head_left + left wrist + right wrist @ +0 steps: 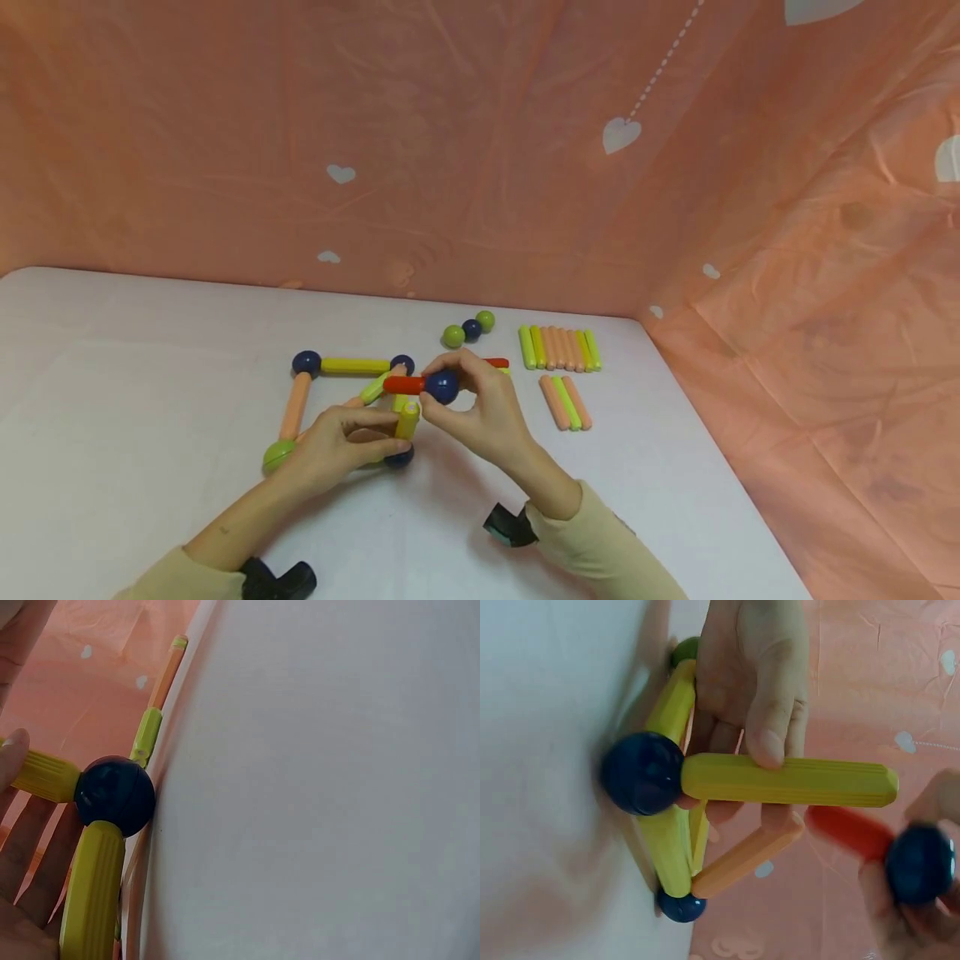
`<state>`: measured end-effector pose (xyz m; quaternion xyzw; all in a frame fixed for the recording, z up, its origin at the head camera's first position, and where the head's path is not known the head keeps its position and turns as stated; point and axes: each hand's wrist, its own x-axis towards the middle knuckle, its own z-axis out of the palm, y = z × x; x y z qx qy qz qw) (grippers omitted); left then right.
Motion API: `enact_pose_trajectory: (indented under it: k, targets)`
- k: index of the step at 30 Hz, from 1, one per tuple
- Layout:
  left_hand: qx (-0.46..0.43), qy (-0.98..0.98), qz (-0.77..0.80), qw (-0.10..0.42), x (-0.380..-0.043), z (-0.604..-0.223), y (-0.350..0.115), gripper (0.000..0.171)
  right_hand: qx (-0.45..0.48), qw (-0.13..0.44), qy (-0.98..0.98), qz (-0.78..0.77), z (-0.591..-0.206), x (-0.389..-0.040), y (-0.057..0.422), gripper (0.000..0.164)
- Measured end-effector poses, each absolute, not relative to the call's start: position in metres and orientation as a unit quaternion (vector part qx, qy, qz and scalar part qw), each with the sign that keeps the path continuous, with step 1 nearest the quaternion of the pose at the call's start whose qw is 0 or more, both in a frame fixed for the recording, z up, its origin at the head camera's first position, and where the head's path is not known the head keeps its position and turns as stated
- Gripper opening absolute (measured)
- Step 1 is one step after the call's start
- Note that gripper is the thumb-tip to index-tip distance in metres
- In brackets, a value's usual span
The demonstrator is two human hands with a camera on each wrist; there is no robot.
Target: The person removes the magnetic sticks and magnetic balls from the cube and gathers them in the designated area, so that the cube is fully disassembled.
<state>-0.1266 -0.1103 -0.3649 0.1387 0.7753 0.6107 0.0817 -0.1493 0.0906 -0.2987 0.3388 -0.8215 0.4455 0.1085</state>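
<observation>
My left hand (337, 442) grips an upright yellow rod (795, 780) between thumb and fingers. The rod's lower end joins a dark blue ball (641, 774) at the near right corner of a four-sided rod-and-ball frame. That frame has a yellow rod (355, 366) along its back, an orange rod (296, 407) at its left and a green ball (278, 457) at the near left. My right hand (480, 408) pinches another dark blue ball (442, 387), off the table. From this ball a red rod (403, 385) points left, close above the upright rod's top in the head view.
Two green balls and a dark blue ball (472, 330) lie behind my right hand. Further right are a row of several green, yellow and orange rods (551, 347) and a group of three rods (566, 402). A red rod (497, 362) shows partly behind my right hand.
</observation>
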Motion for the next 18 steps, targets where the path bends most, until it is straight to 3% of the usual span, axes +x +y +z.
enact_pose_trajectory:
  k: [9,18]
  targets:
    - [0.144,0.761,0.627,0.089,-0.127,-0.367,-0.112,0.038,0.324,0.164,-0.833,0.417,-0.288,-0.149,0.074,0.022]
    - [0.159,0.765,0.619,0.086,-0.129,-0.368,-0.113,0.036,0.342,0.141,-0.864,0.342,-0.284,-0.145,0.061,0.024]
